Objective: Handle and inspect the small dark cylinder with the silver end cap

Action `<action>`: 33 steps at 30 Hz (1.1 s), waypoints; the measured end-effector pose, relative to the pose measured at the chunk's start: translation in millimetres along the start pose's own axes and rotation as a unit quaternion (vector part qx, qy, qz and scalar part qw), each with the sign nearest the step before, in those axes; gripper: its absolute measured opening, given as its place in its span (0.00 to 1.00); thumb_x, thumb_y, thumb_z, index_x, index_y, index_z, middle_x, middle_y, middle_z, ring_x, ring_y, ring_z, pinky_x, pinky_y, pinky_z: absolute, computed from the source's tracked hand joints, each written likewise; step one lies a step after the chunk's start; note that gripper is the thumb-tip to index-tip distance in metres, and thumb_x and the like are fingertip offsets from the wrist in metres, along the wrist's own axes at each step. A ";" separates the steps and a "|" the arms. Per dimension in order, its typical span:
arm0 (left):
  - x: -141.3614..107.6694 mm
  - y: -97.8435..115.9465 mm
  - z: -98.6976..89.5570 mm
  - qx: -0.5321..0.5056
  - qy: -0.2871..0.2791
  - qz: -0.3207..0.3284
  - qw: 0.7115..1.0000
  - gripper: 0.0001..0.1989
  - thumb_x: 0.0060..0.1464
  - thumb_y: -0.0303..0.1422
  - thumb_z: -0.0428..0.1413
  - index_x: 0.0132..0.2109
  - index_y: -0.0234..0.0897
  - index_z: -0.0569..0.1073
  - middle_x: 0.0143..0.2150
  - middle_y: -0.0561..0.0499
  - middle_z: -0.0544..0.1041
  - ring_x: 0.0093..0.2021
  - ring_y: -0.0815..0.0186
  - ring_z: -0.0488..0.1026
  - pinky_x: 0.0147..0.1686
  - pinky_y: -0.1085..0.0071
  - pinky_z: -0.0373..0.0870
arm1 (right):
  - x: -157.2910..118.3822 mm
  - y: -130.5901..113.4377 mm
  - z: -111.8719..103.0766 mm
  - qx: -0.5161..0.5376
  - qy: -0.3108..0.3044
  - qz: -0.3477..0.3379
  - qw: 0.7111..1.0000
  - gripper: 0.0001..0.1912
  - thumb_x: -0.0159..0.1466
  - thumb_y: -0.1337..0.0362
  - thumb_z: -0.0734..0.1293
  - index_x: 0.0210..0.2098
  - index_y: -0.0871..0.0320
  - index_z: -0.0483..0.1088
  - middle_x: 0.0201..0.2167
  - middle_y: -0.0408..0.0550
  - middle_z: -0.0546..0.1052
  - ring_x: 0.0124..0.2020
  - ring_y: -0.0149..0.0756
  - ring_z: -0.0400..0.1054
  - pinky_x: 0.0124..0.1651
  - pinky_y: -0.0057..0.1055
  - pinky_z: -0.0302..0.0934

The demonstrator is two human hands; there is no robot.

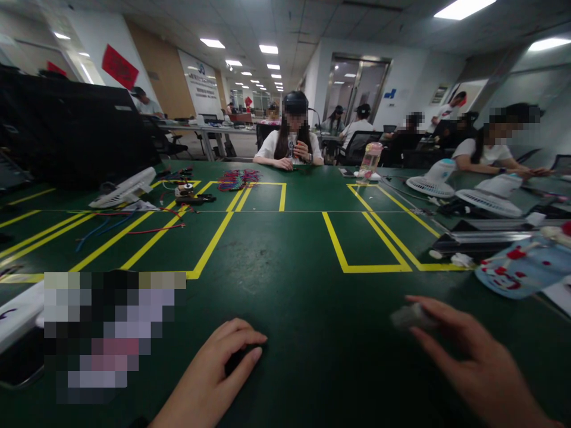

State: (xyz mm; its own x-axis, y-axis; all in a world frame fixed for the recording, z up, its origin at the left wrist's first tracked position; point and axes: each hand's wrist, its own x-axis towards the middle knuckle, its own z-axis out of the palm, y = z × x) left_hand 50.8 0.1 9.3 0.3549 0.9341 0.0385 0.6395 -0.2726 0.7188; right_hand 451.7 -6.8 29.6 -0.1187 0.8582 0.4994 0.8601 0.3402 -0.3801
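Observation:
A small grey, blocky object (414,317) is held between the thumb and fingers of my right hand (468,348), over the right part of the green table (285,309). Motion blurs the object, so its details are hard to make out. My left hand (225,362) rests on the table near the front edge, left of centre. Its thumb and index finger are apart, with only a dark shadow between them, and it holds nothing.
A blue patterned pouch (521,267) lies at the right, near white fans (488,196). Coloured wires (239,178) are bunched farther back. A black case (71,131) stands at the left. A person (292,139) sits opposite, near a bottle (371,159).

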 end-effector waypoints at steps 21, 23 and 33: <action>35.4 65.7 9.2 -0.074 0.078 0.061 0.992 0.07 0.59 0.29 0.54 0.38 0.43 0.77 0.40 0.52 0.72 0.43 0.64 0.71 0.43 0.68 0.68 | 29.4 -108.4 89.4 0.282 -0.270 0.014 0.920 0.21 0.56 0.65 0.69 0.49 0.53 0.63 0.43 0.43 0.70 0.42 0.29 0.66 0.45 0.27 0.62; 34.7 56.9 9.2 -0.061 0.082 0.043 0.994 0.07 0.58 0.30 0.55 0.38 0.44 0.78 0.39 0.52 0.72 0.43 0.63 0.71 0.43 0.67 0.68 | 28.3 -104.7 86.8 0.269 -0.259 -0.007 0.928 0.20 0.56 0.67 0.67 0.49 0.53 0.64 0.43 0.44 0.70 0.42 0.30 0.65 0.46 0.28 0.62; 34.2 34.0 20.3 0.033 0.037 0.027 0.998 0.11 0.56 0.32 0.58 0.45 0.50 0.78 0.43 0.51 0.75 0.44 0.60 0.71 0.45 0.63 0.68 | 25.3 -89.0 78.0 0.246 -0.182 -0.008 0.952 0.26 0.59 0.63 0.66 0.56 0.53 0.58 0.48 0.47 0.70 0.47 0.32 0.67 0.52 0.30 0.63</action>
State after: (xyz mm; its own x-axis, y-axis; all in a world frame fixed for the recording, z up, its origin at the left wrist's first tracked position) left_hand 98.6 18.1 20.9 0.3405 0.9314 0.1288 0.6646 -0.3353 0.6678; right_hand 333.4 14.5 15.3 -0.3710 0.8972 0.2396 0.5313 0.4167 -0.7376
